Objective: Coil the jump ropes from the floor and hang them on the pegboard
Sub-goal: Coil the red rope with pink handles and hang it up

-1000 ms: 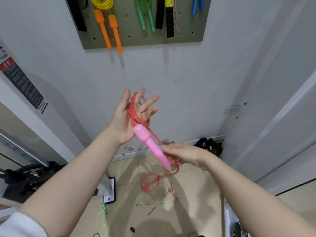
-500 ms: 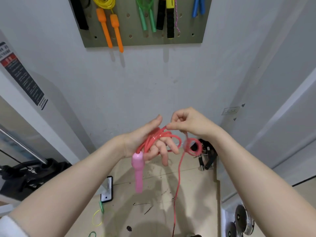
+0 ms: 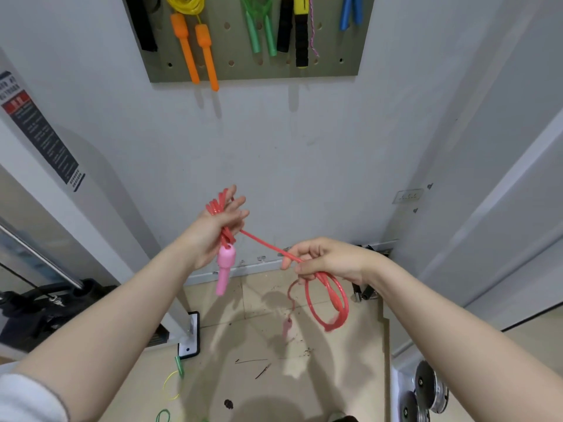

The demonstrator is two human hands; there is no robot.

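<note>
A red jump rope (image 3: 262, 242) with pink handles stretches between my two hands. My left hand (image 3: 217, 225) holds several coils of it wrapped around the palm, and one pink handle (image 3: 224, 269) hangs below that hand. My right hand (image 3: 324, 258) pinches the taut strand lower right, with loose red loops (image 3: 330, 303) dangling under it. The second pink handle (image 3: 287, 327) swings blurred near the floor. The grey-green pegboard (image 3: 332, 65) on the wall above carries several hung ropes with orange, green, black-yellow and blue handles.
A yellow-green rope (image 3: 172, 383) lies on the tiled floor at lower left. A dark machine frame (image 3: 45, 303) stands left, metal weight discs (image 3: 426, 388) lie lower right, a black object (image 3: 364, 292) sits by the baseboard, and a white door is on the right.
My hands were together at chest height; my right hand has pulled down and to the right, drawing a strand taut, while my left hand rose slightly with the coils.
</note>
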